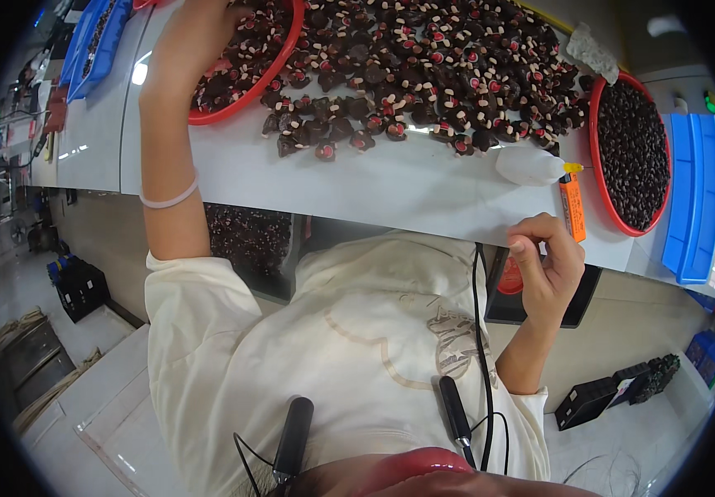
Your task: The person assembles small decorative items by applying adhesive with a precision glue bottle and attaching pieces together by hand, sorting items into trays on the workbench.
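Observation:
My left hand (194, 48) reaches over a red round basin (289, 51) at the far left, which holds small dark pieces with pale and red spots. Its fingertips are lost among those pieces and the upper edge of the picture. By the table's front edge, my right hand (549, 263) is curled, thumb against the bent fingers; whatever they pinch, if anything, is too small to make out. Just beyond it lie an orange flat oblong thing (572, 207) and a white squeeze bottle (529, 166) with a yellow tip, on its side. Many dark pieces (423, 74) are spread across the white table (357, 186).
A second red basin (596, 157) full of dark bead-like pieces stands at the right, beside a blue tray (693, 199). Another blue tray (96, 45) is at the far left. Under the table sits a container of dark pieces (250, 236). A black cable (480, 331) hangs before me.

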A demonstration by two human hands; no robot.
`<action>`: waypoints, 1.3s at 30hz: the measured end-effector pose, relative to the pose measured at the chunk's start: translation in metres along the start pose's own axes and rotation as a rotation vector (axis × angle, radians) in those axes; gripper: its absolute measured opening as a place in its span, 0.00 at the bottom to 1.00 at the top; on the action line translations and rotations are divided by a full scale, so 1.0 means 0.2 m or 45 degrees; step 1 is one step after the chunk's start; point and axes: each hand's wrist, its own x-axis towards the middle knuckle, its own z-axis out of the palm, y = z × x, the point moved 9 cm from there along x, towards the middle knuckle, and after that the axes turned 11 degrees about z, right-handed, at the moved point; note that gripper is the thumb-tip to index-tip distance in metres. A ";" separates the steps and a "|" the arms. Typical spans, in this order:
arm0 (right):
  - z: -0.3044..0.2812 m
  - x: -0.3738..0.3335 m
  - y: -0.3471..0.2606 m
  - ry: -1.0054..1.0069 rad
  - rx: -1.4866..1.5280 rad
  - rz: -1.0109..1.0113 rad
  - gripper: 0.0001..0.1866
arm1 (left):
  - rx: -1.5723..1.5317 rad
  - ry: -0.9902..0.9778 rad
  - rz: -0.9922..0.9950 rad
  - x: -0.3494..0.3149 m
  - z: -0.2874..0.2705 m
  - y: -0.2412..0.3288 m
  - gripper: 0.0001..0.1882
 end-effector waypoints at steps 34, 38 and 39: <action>-0.15 0.16 0.07 0.227 0.294 -0.091 0.18 | -1.638 0.032 0.571 -0.34 0.40 0.82 0.13; -0.17 0.13 0.04 0.054 0.562 -0.081 0.19 | -1.934 0.069 0.430 -0.39 0.55 0.88 0.13; -0.18 0.11 0.02 0.032 0.518 -0.037 0.22 | -1.881 0.102 0.457 -0.38 0.55 0.90 0.13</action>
